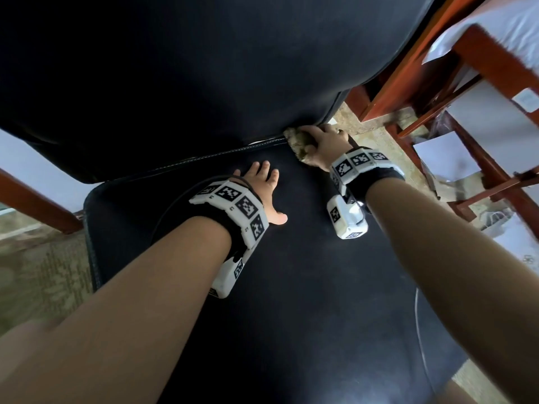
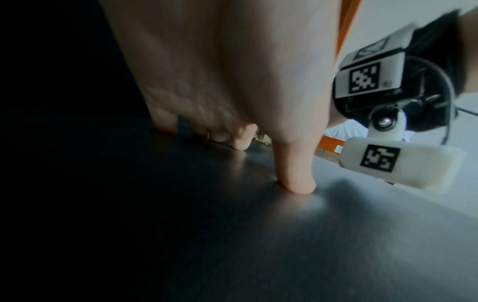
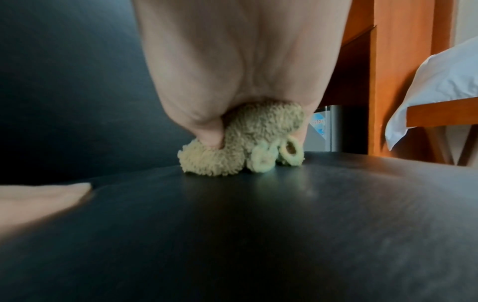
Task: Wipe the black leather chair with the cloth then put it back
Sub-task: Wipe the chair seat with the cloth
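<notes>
The black leather chair fills the head view, its backrest rising beyond the seat. My right hand grips a bunched beige terry cloth and presses it on the seat at the back right corner, where seat and backrest meet. In the right wrist view the thumb digs into the cloth on the leather. My left hand lies flat with spread fingers on the seat, left of the cloth. Its thumb and fingertips press the leather.
A reddish wooden table or bed frame with white bedding stands close on the right. Papers and bags lie under it on patterned carpet. A wooden leg slants at the left.
</notes>
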Motion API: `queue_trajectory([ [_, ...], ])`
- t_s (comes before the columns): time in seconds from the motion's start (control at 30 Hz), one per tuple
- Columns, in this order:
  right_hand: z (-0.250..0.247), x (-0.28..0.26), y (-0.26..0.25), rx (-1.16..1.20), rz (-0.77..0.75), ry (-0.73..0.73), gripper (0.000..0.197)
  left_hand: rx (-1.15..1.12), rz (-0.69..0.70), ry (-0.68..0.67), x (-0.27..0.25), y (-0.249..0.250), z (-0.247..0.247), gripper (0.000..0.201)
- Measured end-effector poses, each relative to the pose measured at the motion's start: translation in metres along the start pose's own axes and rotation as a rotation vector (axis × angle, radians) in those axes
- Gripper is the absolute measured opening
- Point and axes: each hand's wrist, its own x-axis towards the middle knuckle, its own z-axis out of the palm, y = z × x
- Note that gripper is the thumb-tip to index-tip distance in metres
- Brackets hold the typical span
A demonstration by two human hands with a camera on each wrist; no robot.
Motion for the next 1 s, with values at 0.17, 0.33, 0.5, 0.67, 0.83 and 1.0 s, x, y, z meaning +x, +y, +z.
queue_trajectory([
  [0.17,-0.012,0.013,0.033,0.019,0.053,0.067,0.05,-0.014,0.013,0.003,0.004,-0.002,0.001,0.092],
  [0.33,-0.008,0.016,0.041,0.085,0.168,0.026,0.049,-0.009,0.021,0.004,0.004,-0.002,0.002,0.091],
  [0.5,-0.007,0.009,0.028,0.102,0.088,0.01,0.055,-0.004,0.003,-0.009,0.005,0.001,-0.001,0.092],
  [0.67,0.003,-0.008,0.019,0.082,-0.013,-0.018,0.054,0.008,-0.013,-0.028,0.004,0.004,-0.002,0.091],
  [0.83,-0.002,0.009,0.032,0.027,0.06,0.043,0.055,-0.003,-0.014,-0.016,0.0,0.003,-0.003,0.091],
  [1.0,-0.003,0.033,0.053,0.108,0.373,0.085,0.044,-0.005,-0.009,-0.02,0.001,0.0,-0.002,0.091],
])
